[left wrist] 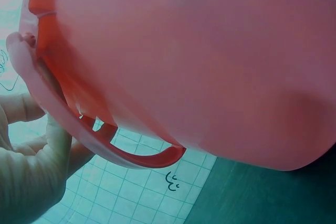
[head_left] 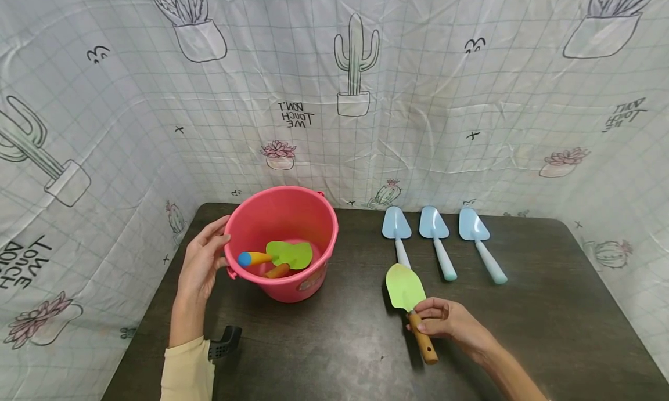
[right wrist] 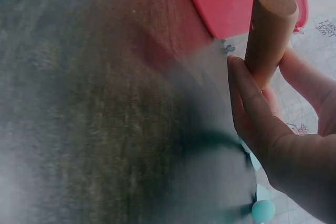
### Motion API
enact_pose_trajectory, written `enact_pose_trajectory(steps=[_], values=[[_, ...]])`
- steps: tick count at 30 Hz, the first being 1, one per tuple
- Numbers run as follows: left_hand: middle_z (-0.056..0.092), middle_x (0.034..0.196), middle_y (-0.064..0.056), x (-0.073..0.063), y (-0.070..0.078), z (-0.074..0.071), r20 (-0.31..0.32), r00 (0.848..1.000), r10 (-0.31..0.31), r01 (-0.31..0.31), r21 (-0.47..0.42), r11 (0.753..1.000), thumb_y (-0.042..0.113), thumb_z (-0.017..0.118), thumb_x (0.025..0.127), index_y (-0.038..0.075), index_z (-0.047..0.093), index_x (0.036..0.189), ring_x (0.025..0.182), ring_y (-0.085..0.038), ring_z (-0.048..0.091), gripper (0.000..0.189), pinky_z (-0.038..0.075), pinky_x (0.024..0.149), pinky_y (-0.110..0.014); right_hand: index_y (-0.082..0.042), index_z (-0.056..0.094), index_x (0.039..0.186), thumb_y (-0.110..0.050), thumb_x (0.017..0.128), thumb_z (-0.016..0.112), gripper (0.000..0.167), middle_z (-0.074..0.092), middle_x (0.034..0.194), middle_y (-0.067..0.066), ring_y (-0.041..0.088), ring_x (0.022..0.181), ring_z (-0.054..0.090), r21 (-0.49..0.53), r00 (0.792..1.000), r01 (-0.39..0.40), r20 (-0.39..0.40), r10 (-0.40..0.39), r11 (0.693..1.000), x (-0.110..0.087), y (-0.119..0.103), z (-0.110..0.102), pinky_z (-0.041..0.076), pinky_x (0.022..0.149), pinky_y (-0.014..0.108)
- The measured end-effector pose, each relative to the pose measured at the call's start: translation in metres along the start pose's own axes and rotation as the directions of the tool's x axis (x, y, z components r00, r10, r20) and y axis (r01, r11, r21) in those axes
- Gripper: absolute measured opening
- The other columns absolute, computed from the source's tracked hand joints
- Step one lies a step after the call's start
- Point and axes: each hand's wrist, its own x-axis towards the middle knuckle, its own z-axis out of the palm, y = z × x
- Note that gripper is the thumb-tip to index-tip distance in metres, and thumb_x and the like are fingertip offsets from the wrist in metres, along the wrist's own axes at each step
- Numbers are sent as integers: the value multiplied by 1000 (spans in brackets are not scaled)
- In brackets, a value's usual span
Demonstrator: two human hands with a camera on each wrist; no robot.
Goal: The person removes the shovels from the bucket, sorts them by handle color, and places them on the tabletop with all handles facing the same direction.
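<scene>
My left hand (head_left: 201,262) grips the rim of a pink bucket (head_left: 295,291) at its left side, near the bucket's handle (left wrist: 113,150). Inside the bucket lie a green-bladed toy shovel (head_left: 290,255) with a yellow handle and blue end, and a brown handle (head_left: 277,271) whose other end is hidden. My right hand (head_left: 452,325) pinches a garden trowel (head_left: 405,288) by its wooden handle, with the light green blade pointing away from me. That blade covers part of the leftmost blue trowel's handle. In the right wrist view, the wooden handle (right wrist: 270,35) sits between thumb and fingers.
Three trowels with light blue blades and pale handles lie in a row at the back right: a left one (head_left: 396,224), a middle one (head_left: 434,224) and a right one (head_left: 474,226). A patterned cloth (head_left: 418,99) hangs behind the dark table (head_left: 334,360).
</scene>
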Motion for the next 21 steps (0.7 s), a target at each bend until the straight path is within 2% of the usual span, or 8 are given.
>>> enact_pose_trajectory(steps=[6, 21], values=[[57, 123, -7, 1, 0, 0, -5, 1000, -6, 6, 1, 1000, 8, 53, 106, 3, 47, 153, 105, -16, 72, 47, 61, 74, -25, 5, 60, 119, 1, 93, 73, 30, 73, 108, 8, 20, 99, 74, -6, 1000, -8, 0, 8, 1000, -3, 5, 3, 61, 84, 35], [56, 125, -7, 2, 1, 0, -16, 1000, -19, 19, 5, 1000, 9, 53, 106, 4, 47, 153, 103, -14, 72, 47, 61, 73, -24, 10, 56, 123, -2, 91, 77, 41, 71, 108, 9, 21, 98, 72, -86, 994, -57, -101, 48, 995, 5, 7, 16, 61, 85, 38]])
